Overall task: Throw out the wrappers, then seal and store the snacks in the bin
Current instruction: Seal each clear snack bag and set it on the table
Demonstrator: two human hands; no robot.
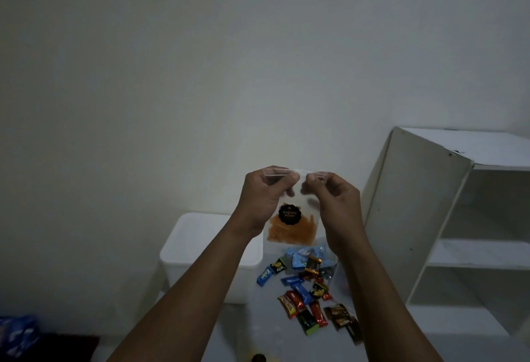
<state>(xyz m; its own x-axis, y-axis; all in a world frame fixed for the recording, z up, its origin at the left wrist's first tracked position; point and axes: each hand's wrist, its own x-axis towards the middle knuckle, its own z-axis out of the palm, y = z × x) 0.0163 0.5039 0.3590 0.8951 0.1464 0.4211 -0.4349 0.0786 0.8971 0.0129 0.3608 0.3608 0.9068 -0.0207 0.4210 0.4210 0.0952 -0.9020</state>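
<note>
Pouch (292, 218) of orange chips held upright, contents settled low; left hand (265, 198) and right hand (334, 198) pinch its top strip, presumably sealing.

Pale floor (258, 341), scattered wrapped candies (308, 298), white bin (200, 249), white shelf unit (447, 218)

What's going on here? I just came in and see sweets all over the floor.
A person holds up a clear bag of orange snack strips and pinches its top edge with both hands, the left hand and the right hand, apparently pressing the seal shut. Below lie many small wrapped sweets, still scattered. A white bin stands to the left, and a white shelf unit to the right.
</note>
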